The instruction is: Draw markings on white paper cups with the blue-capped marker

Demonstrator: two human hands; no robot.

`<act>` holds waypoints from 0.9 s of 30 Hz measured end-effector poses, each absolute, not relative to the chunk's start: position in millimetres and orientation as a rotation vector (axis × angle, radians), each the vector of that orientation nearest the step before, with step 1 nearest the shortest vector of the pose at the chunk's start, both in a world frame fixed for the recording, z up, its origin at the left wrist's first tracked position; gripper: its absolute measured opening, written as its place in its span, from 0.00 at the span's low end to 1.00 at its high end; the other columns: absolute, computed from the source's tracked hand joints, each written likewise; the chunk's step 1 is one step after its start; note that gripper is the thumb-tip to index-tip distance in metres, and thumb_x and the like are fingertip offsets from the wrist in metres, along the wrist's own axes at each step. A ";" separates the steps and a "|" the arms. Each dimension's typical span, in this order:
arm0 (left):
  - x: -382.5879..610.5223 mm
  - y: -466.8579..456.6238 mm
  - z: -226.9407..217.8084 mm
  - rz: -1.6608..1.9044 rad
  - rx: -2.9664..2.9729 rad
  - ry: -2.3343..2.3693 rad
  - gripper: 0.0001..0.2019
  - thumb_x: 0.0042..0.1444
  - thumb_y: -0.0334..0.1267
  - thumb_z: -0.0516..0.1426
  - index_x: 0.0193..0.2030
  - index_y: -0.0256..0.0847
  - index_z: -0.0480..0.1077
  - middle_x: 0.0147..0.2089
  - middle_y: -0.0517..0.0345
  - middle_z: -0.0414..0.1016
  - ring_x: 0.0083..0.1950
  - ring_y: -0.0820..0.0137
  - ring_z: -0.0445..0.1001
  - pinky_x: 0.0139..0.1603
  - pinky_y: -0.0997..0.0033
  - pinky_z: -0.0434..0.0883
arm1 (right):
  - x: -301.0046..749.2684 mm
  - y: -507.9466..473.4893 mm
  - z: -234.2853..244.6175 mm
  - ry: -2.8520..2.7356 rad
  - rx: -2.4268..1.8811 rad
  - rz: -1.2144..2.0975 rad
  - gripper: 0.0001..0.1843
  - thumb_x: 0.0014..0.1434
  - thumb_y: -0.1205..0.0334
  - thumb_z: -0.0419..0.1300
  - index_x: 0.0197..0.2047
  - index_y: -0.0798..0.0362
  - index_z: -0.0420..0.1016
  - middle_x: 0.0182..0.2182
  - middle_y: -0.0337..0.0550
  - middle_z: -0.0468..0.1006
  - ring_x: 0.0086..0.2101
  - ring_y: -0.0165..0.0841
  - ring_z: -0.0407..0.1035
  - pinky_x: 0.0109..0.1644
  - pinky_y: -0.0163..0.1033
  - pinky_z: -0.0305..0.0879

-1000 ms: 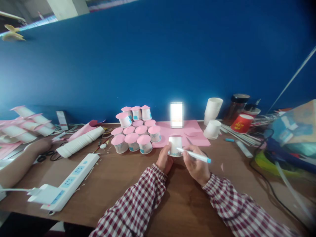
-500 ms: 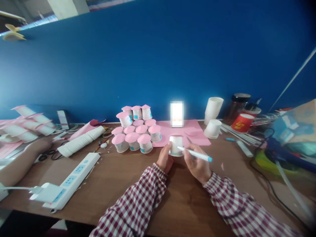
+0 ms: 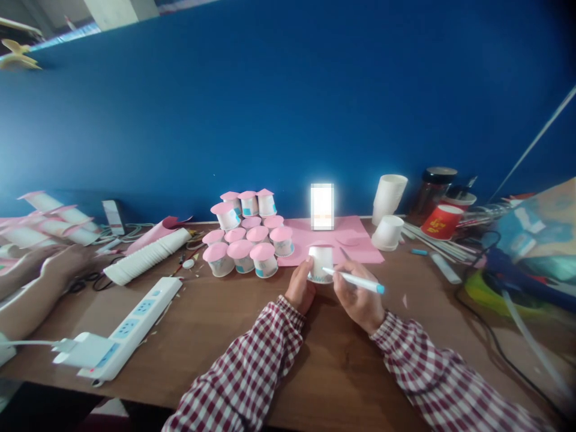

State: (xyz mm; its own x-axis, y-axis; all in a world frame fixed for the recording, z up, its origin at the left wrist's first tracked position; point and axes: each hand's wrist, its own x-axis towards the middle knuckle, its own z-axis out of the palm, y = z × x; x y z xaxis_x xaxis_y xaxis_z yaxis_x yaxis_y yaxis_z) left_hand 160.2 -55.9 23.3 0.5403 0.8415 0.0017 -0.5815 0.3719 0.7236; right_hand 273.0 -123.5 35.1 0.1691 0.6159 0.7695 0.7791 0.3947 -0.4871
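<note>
An upside-down white paper cup (image 3: 321, 263) stands on the brown table near the front edge of a pink paper sheet (image 3: 355, 240). My left hand (image 3: 300, 290) is closed round the cup's left side. My right hand (image 3: 359, 300) is pinched on a white pen with a blue end (image 3: 360, 282), whose tip rests against the cup. Both arms wear red-and-white checked sleeves. Behind and left of the cup is a cluster of several cups with pink round tops (image 3: 245, 231).
A white power strip (image 3: 121, 327) lies front left beside a lying stack of white cups (image 3: 148, 255). Another person's arm (image 3: 38, 288) rests at far left. White cups (image 3: 389, 207), a red cup (image 3: 438, 222), a jar, sticks and cables crowd the right side.
My hands, cup and pen have hardly moved. The other person's arm at the left has shifted and a second hand shows above it.
</note>
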 end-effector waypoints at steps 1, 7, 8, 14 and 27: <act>160.0 -56.2 23.3 0.947 0.744 0.400 0.20 0.54 0.46 0.56 0.44 0.29 0.70 0.39 0.46 0.76 0.43 0.61 0.74 0.49 0.63 0.67 | 273.2 -123.4 34.8 -1.524 -1.302 -0.183 0.05 0.58 0.61 0.53 0.35 0.53 0.68 0.28 0.42 0.72 0.30 0.32 0.68 0.36 0.37 0.66; 159.5 -56.5 22.6 0.950 0.745 0.409 0.19 0.54 0.46 0.56 0.42 0.30 0.70 0.38 0.46 0.76 0.43 0.62 0.74 0.49 0.62 0.67 | 273.7 -123.6 33.4 -1.523 -1.306 -0.165 0.05 0.57 0.62 0.54 0.35 0.53 0.68 0.29 0.42 0.72 0.30 0.32 0.68 0.36 0.37 0.66; 159.4 -56.4 22.6 0.951 0.740 0.410 0.18 0.54 0.46 0.56 0.42 0.30 0.70 0.38 0.47 0.76 0.43 0.62 0.74 0.49 0.62 0.67 | 273.6 -123.7 33.5 -1.522 -1.307 -0.162 0.05 0.57 0.62 0.54 0.35 0.53 0.68 0.29 0.42 0.72 0.30 0.32 0.68 0.36 0.37 0.66; 159.3 -56.7 23.4 0.945 0.734 0.421 0.19 0.54 0.46 0.56 0.43 0.30 0.70 0.37 0.46 0.76 0.43 0.62 0.74 0.48 0.63 0.67 | 273.1 -123.8 34.7 -1.517 -1.302 -0.165 0.05 0.57 0.62 0.53 0.34 0.53 0.68 0.28 0.42 0.72 0.30 0.31 0.68 0.35 0.37 0.66; 159.6 -58.3 24.3 0.945 0.750 0.424 0.19 0.54 0.47 0.56 0.43 0.30 0.70 0.38 0.47 0.76 0.42 0.62 0.74 0.48 0.63 0.67 | 273.3 -122.2 32.9 -1.538 -1.298 -0.190 0.04 0.58 0.62 0.53 0.35 0.52 0.67 0.29 0.42 0.72 0.31 0.32 0.68 0.36 0.38 0.65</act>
State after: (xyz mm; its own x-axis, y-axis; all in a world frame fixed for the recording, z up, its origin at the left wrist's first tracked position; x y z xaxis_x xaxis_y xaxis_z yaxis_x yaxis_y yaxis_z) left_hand 159.6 -58.3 24.3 0.5327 0.8463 -0.0089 -0.5694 0.3662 0.7360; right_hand 273.3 -122.2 32.9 0.1560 0.6169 0.7715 0.7861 0.3953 -0.4751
